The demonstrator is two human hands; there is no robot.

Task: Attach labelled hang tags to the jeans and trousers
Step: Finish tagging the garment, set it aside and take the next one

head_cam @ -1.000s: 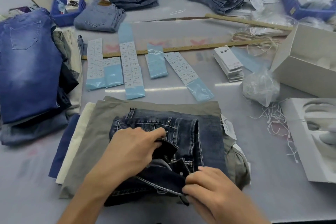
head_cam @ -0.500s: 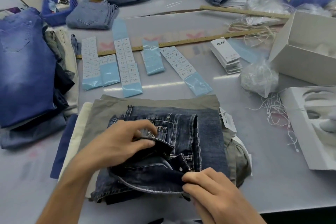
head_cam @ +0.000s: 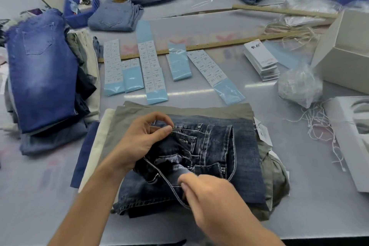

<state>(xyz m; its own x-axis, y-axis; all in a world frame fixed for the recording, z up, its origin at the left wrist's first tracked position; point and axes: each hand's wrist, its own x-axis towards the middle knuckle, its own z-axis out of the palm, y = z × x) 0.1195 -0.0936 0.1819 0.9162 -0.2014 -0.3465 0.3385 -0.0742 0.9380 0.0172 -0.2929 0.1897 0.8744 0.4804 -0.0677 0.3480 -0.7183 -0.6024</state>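
Pinching the waistband of the dark jeans (head_cam: 229, 146) with your left hand (head_cam: 139, 142), your right hand (head_cam: 209, 195) grips the near fly edge. They lie atop khaki trousers (head_cam: 199, 109), near centre. You seem to be exposing an attachment point; next, fetch a tag from the hang tag stack (head_cam: 261, 60) far right. A blue bin (head_cam: 79, 9), far left, holds scraps.

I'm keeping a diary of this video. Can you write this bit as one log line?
left hand pinches waistband | right hand grips fly edge | dark jeans on khaki trousers | no tag held
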